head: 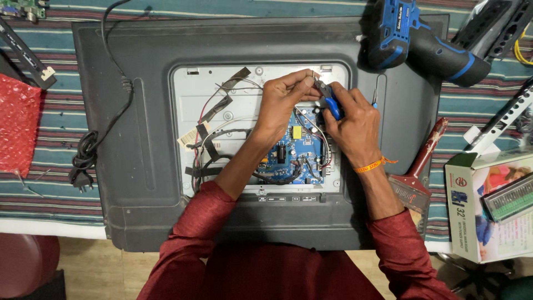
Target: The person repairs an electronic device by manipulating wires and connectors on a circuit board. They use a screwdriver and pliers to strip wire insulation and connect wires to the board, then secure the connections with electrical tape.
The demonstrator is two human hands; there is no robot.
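A flat-screen television [139, 166] lies face down with its back panel opened, showing a white metal plate [191, 94] and a blue circuit board [297, 150]. My right hand [355, 125] grips blue-handled pliers [332, 104] whose jaws point up and left above the board's top edge. My left hand [283, 103] pinches a thin wire [312, 75] right at the plier jaws. Black and grey cables [222, 136] run across the plate to the left of the board.
A blue cordless drill [422, 39] rests on the television's top right corner. A red-handled paintbrush [425, 161] and a cardboard box [488, 205] lie to the right. The black power cord [86, 155] coils at left beside red bubble wrap [19, 122].
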